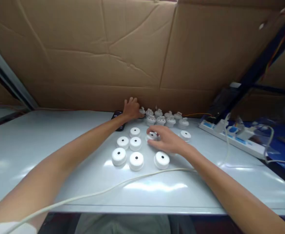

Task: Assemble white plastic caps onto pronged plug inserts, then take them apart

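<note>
My right hand (pixel 164 139) curves its thumb and fingers around a white round cap (pixel 151 136) with a dark centre hole, which rests on the grey table (pixel 91 182). At the back, my left hand (pixel 132 109) reaches to the left end of the small white fittings (pixel 160 120); its fingertips are near the cardboard and its thumb side touches the leftmost fitting (pixel 142 110). Several similar white caps (pixel 136 161) stand in loose rows in front of the hands, and another cap (pixel 185 135) lies beyond my right wrist.
A black phone (pixel 119 126) lies partly under my left forearm. Cardboard (pixel 84 65) rises behind the table. A white power strip (pixel 244 143) with plugs is at the right, and a pale cable (pixel 132 178) crosses the front.
</note>
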A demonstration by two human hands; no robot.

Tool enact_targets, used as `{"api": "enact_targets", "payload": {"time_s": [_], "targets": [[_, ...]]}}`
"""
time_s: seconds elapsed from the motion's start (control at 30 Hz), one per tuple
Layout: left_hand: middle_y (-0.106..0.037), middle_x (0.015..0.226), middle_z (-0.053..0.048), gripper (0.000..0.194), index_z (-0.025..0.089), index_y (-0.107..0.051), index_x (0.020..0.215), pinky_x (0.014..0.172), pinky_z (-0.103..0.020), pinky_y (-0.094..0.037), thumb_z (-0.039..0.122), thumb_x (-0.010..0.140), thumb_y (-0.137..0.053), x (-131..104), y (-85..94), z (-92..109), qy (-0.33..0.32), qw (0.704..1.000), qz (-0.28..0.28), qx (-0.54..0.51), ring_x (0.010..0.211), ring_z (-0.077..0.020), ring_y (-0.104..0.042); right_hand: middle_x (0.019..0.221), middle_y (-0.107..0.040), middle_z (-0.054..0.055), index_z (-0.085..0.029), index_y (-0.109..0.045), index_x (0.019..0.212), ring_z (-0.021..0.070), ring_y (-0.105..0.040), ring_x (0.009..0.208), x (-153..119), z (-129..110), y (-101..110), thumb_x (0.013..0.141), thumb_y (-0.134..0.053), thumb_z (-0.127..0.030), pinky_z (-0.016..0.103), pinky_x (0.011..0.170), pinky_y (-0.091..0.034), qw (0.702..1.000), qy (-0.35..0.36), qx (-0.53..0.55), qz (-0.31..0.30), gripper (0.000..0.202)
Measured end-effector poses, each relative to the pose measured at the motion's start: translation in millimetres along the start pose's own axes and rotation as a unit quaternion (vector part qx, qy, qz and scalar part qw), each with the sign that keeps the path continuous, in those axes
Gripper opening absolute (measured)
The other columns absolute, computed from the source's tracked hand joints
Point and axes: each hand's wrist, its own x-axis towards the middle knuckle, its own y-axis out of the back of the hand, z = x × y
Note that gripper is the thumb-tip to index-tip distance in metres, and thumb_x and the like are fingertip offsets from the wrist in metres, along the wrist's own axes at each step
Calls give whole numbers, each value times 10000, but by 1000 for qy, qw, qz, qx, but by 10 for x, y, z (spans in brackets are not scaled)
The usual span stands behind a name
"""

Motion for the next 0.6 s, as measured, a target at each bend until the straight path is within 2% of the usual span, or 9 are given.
{"api": "enact_targets", "payload": {"time_s": [0.07, 0.13, 0.17, 0.23, 0.33, 0.4, 0.47, 0.53, 0.6], "targets": [[-626, 1266, -204, 402, 104, -725, 941, 1098, -543, -381, 441, 726, -766, -58, 96, 0, 18, 997, 13, -69, 1285, -411, -502, 1067, -738, 72, -243, -668, 1016, 253, -671, 921, 16, -17, 9, 837, -703, -257, 405, 830, -544, 999, -18, 33, 35, 183], [-675, 1195, -160, 434, 116, -689, 1041, 1019, -447, -470, 398, 720, -762, -205, 229, -13, 23, 986, 21, -165, 1179, -332, -593, 1060, -731, 67, -238, -669, 1011, 247, -676, 941, 41, -30, 19, 885, -684, -343, 391, 803, -567, 990, -51, 91, 90, 165], [-703, 1142, -114, 472, 135, -661, 1120, 933, -386, -516, 409, 743, -740, -317, 304, -22, 17, 981, 12, -194, 1064, -272, -648, 1014, -720, 61, -231, -667, 990, 234, -680, 919, 54, -35, 24, 929, -644, -407, 372, 768, -579, 982, -67, 133, 116, 187], [-730, 1011, -63, 474, 147, -658, 1085, 826, -336, -537, 397, 702, -782, -611, 460, -33, 3, 952, -25, -305, 912, -223, -678, 884, -668, 39, -224, -637, 926, 200, -685, 801, 76, -52, 33, 1003, -524, -548, 319, 639, -579, 956, -99, 228, 157, 352], [-721, 940, -33, 377, 182, -715, 1024, 786, -325, -525, 390, 718, -791, -1115, 672, -13, -27, 946, -37, -322, 876, -211, -666, 784, -595, 6, -237, -582, 903, 158, -650, 610, 80, -121, 36, 1006, -460, -665, 274, 486, -520, 926, -114, 327, 149, 457], [-729, 990, -50, 321, 188, -739, 1018, 801, -332, -531, 404, 782, -752, -1392, 773, 15, -39, 937, -39, -344, 921, -219, -670, 888, -643, 16, -251, -598, 1007, 158, -668, 651, 61, -205, 25, 996, -548, -609, 292, 544, -560, 932, -78, 328, 133, 361], [-732, 989, -60, 324, 185, -744, 1026, 757, -318, -548, 426, 809, -736, -1574, 834, 35, -22, 918, -39, -395, 899, -217, -682, 1084, -675, 45, -264, -612, 1134, 185, -709, 826, 30, -307, 0, 979, -644, -488, 343, 723, -621, 945, -14, 303, 122, 274], [-733, 911, -52, 332, 174, -745, 1000, 676, -295, -552, 455, 824, -727, -1665, 859, 37, 7, 890, -56, -453, 793, -195, -682, 1231, -664, 68, -271, -615, 1214, 222, -713, 1015, -5, -404, -34, 949, -709, -386, 393, 891, -621, 952, 37, 276, 126, 304], [-733, 848, -43, 336, 163, -752, 977, 621, -278, -545, 462, 826, -733, -1697, 860, 25, 29, 866, -72, -494, 712, -175, -668, 1254, -680, 81, -269, -625, 1243, 250, -703, 1109, -37, -479, -70, 923, -743, -331, 434, 975, -607, 956, 63, 254, 135, 346]]}}
